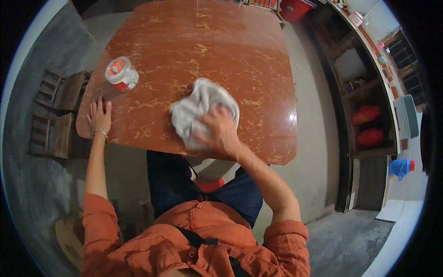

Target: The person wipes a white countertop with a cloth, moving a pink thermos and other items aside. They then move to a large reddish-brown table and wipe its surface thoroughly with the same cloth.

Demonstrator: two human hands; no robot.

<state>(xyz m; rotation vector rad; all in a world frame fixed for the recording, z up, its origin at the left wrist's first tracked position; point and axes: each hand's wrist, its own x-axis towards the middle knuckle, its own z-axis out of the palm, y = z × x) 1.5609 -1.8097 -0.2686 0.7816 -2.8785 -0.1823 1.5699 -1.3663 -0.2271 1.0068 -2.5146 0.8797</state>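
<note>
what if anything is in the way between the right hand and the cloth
Nothing visible: the right hand lies directly on the pale cloth. The lidded jar stands off to the left, apart from the cloth.

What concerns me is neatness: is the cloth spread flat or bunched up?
Bunched up: the cloth shows rumpled folds and an uneven outline beneath the right hand.

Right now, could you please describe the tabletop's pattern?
The tabletop is reddish brown with yellowish veining, shown in the head view.
</note>
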